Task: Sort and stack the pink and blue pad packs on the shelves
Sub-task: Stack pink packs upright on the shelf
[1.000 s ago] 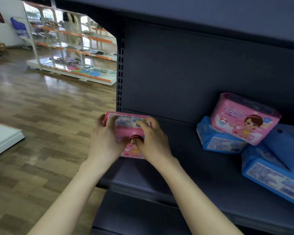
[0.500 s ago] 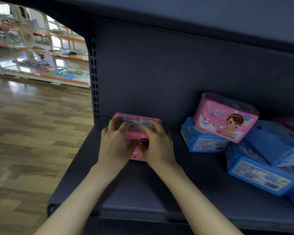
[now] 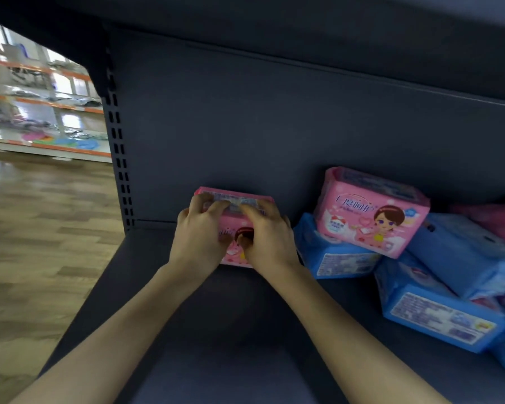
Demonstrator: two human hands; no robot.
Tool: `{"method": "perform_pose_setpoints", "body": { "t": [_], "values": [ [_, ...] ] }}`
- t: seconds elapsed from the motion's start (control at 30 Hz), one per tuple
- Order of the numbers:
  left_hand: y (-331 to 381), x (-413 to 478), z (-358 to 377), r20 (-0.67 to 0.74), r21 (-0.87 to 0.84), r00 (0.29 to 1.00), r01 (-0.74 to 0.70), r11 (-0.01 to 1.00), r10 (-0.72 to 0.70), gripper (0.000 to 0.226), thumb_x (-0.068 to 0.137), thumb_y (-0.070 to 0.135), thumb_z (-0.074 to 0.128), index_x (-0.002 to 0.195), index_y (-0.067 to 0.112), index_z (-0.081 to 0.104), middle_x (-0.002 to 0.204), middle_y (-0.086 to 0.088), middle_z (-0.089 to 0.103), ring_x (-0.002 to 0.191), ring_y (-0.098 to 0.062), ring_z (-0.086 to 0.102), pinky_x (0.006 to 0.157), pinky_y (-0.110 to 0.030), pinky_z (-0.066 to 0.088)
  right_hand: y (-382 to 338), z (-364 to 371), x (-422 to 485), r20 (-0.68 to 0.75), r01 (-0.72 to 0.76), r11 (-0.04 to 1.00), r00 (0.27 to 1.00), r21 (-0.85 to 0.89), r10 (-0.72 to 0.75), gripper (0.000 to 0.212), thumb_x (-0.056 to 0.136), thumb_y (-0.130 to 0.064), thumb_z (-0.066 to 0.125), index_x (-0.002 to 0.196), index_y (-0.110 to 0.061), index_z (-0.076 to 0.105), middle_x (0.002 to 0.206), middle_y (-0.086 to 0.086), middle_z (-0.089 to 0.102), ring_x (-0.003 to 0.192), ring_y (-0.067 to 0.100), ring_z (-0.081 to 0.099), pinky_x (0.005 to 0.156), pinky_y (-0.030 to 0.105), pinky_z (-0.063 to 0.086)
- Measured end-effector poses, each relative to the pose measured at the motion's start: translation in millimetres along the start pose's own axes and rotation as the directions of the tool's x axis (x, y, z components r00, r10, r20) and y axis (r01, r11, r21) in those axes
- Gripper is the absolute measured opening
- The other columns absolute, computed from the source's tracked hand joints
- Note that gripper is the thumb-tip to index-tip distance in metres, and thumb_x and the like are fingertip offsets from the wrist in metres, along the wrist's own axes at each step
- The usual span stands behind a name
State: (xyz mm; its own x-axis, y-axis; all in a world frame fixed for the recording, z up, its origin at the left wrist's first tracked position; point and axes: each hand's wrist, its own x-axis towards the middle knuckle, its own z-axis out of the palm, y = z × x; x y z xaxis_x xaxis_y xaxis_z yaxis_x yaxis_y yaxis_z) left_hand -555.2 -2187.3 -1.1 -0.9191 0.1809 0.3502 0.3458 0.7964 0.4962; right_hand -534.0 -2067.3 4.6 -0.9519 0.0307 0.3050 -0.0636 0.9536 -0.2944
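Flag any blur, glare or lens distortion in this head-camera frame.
Head view: wide-angle lens bows the dark grey metal shelf and its back-panel seam; glare washes out the distant orange-trimmed shelving and glossy wooden floor; the left hand, right hand and the pink plastic pad pack they grip look slightly soft.

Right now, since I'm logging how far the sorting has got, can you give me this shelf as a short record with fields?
in hand: pink pack, upright on the shelf, left of the pile
left hand: grips its left side, fingers curled over the top
right hand: grips its right side, fingers curled over the top
pile: second pink pack tilted on top of a blue pack
front right: front blue pack lying flat, more blue behind it
sorting: colours mixed in the pile, not yet separated
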Motion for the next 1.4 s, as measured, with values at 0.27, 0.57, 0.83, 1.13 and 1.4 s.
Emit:
{"method": "perform_pose_setpoints", "body": {
  "t": [0.27,0.57,0.83,1.13,1.4],
  "values": [
    [2,14,23,-0.024,-0.027,1.000,0.014,1.000,-0.015,0.060,0.083,0.014,0.066,0.137,0.022,0.043,0.143,-0.003,0.030,0.128,-0.031,0.036,0.103,-0.034,0.033,17,7,13,0.015,-0.006,1.000,1.000,-0.003,0.006,0.057,0.090,-0.016,0.056,0.141,-0.031,0.034,0.147,0.003,0.027,0.121,0.036,0.038,0.097,0.036,0.040],
    [0,15,34,-0.007,-0.003,1.000,0.027,1.000,-0.027,0.058,0.083,0.018,0.066,0.136,0.022,0.043,0.141,-0.006,0.031,0.129,-0.031,0.036,0.101,-0.036,0.035,23,14,12,0.028,0.003,1.000,1.000,0.029,-0.004,0.058,0.089,-0.012,0.056,0.141,-0.030,0.036,0.147,0.002,0.028,0.121,0.035,0.036,0.097,0.036,0.039],
    [-2,13,29,-0.016,0.020,0.998,0.069,0.997,-0.069,0.060,0.083,0.015,0.066,0.137,0.022,0.041,0.142,-0.006,0.029,0.129,-0.034,0.034,0.098,-0.036,0.038,19,19,18,0.031,0.026,0.998,0.999,0.051,-0.028,0.060,0.088,-0.006,0.056,0.140,-0.028,0.038,0.147,0.004,0.030,0.122,0.035,0.036,0.099,0.036,0.037],
    [2,12,29,-0.008,0.107,0.994,0.107,0.988,-0.107,0.064,0.084,0.018,0.066,0.139,0.024,0.035,0.144,-0.003,0.026,0.128,-0.034,0.030,0.083,-0.036,0.046,21,27,23,0.001,0.039,0.999,0.999,0.023,-0.039,0.056,0.090,-0.006,0.052,0.141,-0.027,0.036,0.148,0.004,0.027,0.123,0.037,0.033,0.098,0.037,0.037],
    [1,11,33,0.005,0.226,0.996,0.084,0.971,-0.088,0.061,0.087,0.023,0.062,0.140,0.025,0.031,0.145,-0.004,0.023,0.131,-0.036,0.026,0.079,-0.036,0.047,23,31,17,-0.008,0.038,0.999,0.999,0.027,-0.038,0.060,0.091,-0.009,0.050,0.143,-0.029,0.030,0.152,0.001,0.018,0.126,0.036,0.029,0.096,0.040,0.040]
  ]
}}
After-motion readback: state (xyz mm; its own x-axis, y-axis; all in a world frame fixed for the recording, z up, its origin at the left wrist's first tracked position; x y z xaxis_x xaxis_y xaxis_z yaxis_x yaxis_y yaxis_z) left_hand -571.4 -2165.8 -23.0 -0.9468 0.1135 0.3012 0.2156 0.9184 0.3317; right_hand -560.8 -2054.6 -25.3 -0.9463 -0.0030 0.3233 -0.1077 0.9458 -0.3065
